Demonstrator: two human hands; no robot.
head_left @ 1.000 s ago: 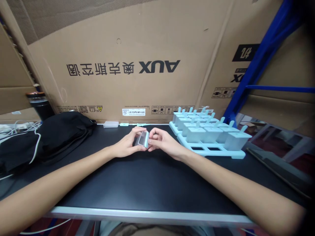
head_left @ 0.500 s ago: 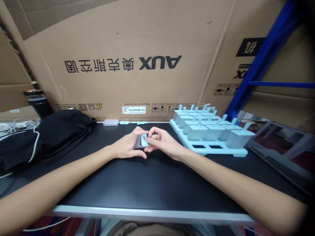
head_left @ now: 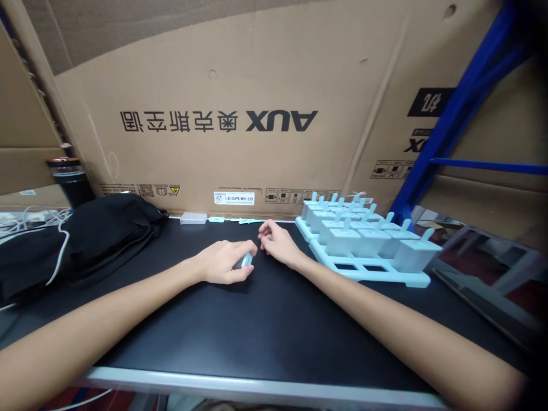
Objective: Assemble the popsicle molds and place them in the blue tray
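Observation:
My left hand [head_left: 225,261] is closed around a popsicle mold [head_left: 247,260], held low over the black tabletop. Its light blue lid faces right between my thumb and fingers, which cover most of the cup. Just to the right is my right hand [head_left: 278,242], apart from the mold, its fingers loosely curled and nothing visible in them. Close beyond its fingertips, light blue popsicle sticks [head_left: 247,221] lie at the table's back edge. To the right, a light blue popsicle mold tray [head_left: 349,273] carries several frosted molds with lids and upright sticks; two front slots show open.
A clear plastic box [head_left: 193,218] and a small light blue piece [head_left: 216,219] lie along the back edge. At left are a black cloth bag [head_left: 111,234], white cables [head_left: 32,225] and a dark bottle [head_left: 71,182]. A large cardboard box [head_left: 205,154] stands behind.
My right hand has come off the mold's lid and moved slightly right. My left hand has closed further around the mold and turned it, moving a little lower.

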